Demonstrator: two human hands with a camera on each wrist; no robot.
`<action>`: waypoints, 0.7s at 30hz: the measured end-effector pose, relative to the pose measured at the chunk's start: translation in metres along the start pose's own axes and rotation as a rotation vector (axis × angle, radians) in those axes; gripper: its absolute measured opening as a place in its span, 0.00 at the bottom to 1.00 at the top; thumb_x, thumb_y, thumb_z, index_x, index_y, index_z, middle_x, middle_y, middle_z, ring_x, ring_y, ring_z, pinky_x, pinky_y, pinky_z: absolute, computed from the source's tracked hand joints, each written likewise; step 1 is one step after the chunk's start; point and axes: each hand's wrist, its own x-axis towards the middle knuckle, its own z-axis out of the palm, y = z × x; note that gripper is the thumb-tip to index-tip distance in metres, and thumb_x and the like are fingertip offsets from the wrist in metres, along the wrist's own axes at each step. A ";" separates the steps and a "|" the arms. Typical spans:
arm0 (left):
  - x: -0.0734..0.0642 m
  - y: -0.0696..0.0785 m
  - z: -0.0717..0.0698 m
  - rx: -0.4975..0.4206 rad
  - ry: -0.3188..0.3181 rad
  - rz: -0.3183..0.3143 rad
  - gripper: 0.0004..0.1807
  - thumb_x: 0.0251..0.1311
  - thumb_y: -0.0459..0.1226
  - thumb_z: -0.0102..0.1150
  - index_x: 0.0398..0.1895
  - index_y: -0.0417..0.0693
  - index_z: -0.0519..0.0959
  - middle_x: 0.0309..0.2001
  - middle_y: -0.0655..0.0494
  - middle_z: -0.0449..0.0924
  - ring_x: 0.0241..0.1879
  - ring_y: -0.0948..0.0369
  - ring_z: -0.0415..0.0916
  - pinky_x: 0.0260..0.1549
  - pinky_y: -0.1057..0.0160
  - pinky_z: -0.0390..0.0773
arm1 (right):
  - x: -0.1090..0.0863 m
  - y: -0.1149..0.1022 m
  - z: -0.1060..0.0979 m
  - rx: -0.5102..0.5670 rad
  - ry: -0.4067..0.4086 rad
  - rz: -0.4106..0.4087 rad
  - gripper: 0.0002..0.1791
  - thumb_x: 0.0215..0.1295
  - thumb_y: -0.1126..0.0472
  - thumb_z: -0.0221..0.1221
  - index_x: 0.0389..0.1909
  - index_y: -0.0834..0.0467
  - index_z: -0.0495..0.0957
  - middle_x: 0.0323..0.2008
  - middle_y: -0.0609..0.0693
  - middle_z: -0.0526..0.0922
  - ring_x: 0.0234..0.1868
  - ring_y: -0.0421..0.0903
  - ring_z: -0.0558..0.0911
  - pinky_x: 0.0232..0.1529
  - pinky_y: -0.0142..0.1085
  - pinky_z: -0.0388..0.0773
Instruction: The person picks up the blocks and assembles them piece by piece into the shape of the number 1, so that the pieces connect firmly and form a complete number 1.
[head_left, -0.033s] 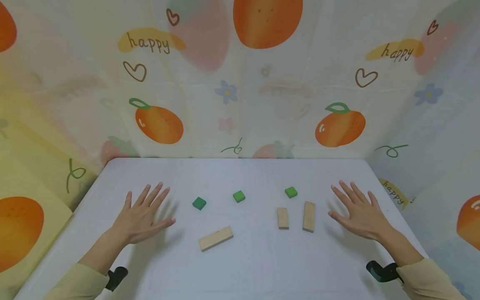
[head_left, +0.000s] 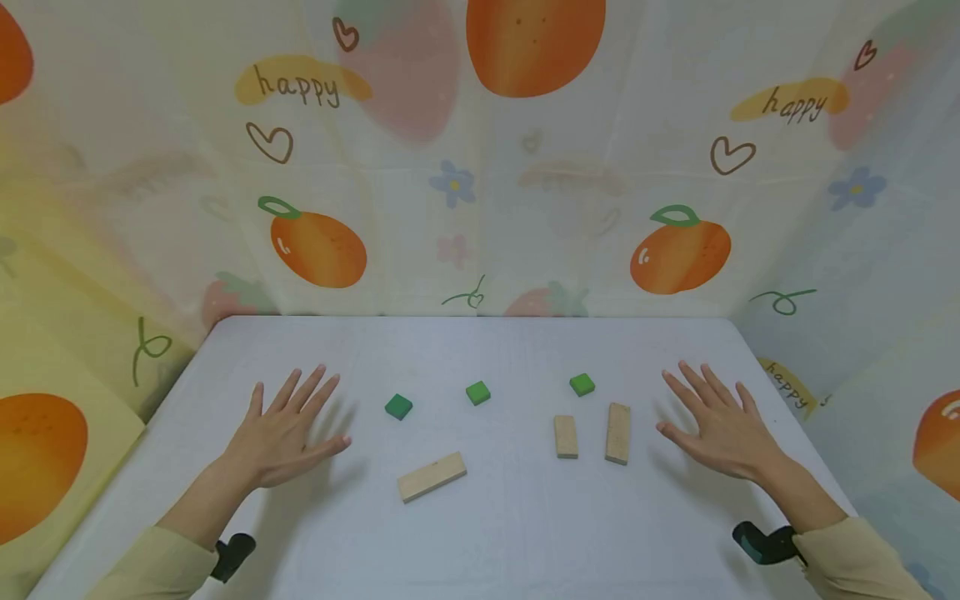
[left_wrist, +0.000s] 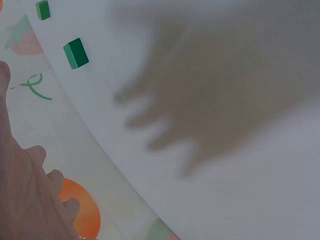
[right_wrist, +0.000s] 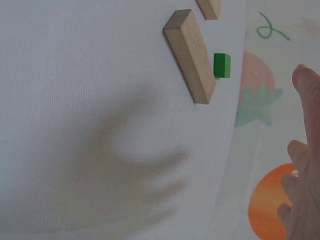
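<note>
My left hand [head_left: 281, 433] is held above the left of the white table, fingers straight and spread, holding nothing. Nearest to it are a dark green block [head_left: 399, 407] and a long wooden block [head_left: 432, 477] lying at a slant. Over the right side hovers my right hand [head_left: 720, 425], also spread and holding nothing. To its left lie a long wooden block [head_left: 618, 433] and a shorter wooden block [head_left: 566, 437]. Behind these two is a bright green block [head_left: 582, 384]; another green block [head_left: 477, 392] sits near the middle. Both wrist views show hand shadows on the table.
The white table [head_left: 510, 542] ends at a back edge against a hanging cloth [head_left: 405, 233] printed with fruit. Cloth also hangs at both sides. Black wrist cameras, left [head_left: 234, 557] and right [head_left: 763, 543], stick out from the sleeves.
</note>
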 end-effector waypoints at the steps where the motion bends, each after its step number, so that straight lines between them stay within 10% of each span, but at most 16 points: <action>1: 0.000 0.000 0.000 -0.001 0.000 0.000 0.48 0.53 0.69 0.40 0.71 0.51 0.50 0.72 0.47 0.45 0.69 0.43 0.42 0.58 0.31 0.34 | 0.000 0.000 0.000 0.002 -0.002 0.001 0.41 0.59 0.36 0.51 0.69 0.53 0.54 0.69 0.60 0.53 0.69 0.62 0.48 0.58 0.68 0.39; 21: 0.000 -0.002 -0.002 -0.002 0.009 0.006 0.49 0.53 0.69 0.41 0.71 0.51 0.50 0.72 0.47 0.45 0.69 0.42 0.43 0.58 0.31 0.34 | 0.002 -0.003 0.000 0.006 0.019 -0.006 0.42 0.59 0.37 0.52 0.69 0.52 0.53 0.69 0.59 0.53 0.69 0.62 0.49 0.59 0.67 0.41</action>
